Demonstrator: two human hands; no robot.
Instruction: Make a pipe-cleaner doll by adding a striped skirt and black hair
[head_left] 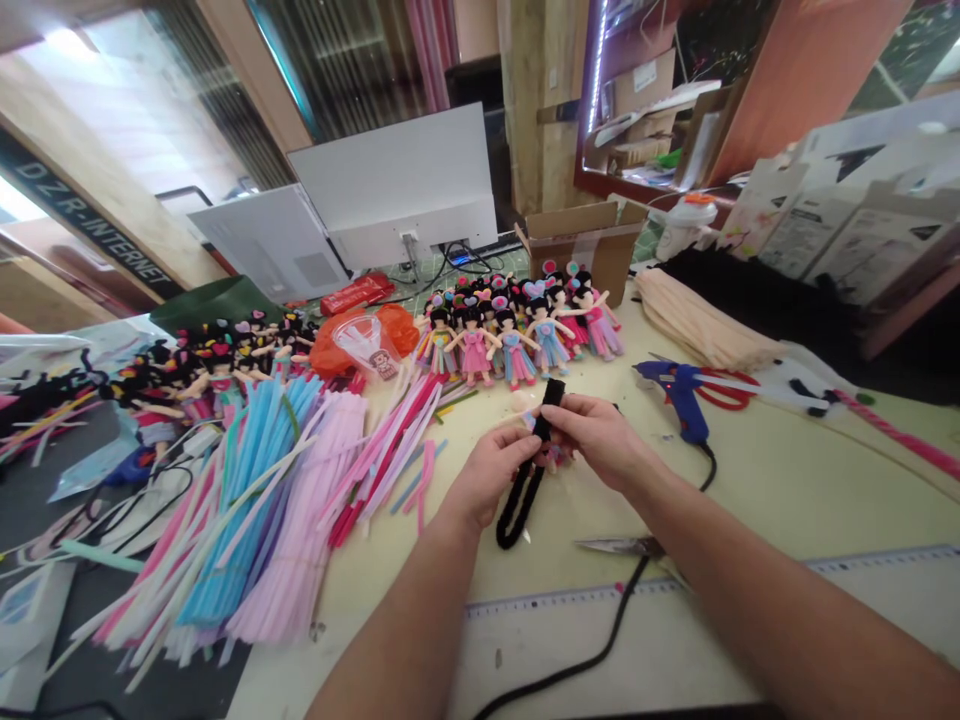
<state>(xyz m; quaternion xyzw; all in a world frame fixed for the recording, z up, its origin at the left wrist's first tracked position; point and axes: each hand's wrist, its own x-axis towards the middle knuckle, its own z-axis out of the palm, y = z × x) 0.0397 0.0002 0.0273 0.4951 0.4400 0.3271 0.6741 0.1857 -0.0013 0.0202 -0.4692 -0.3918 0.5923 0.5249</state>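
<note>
Pinches the black fuzzy strip (542, 428) between closed fingertips of left hand (491, 468) and right hand (602, 437), left of the blue glue gun (680, 395); hangs looped below the grip, sticks up above it.

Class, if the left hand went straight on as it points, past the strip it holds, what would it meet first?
The left hand would likely meet the right hand, which pinches the same black fuzzy strip; exact depth is unclear.

the strip (541, 429) is black, the glue gun (682, 396) blue, the tabletop (457, 530) pale yellow.
</note>
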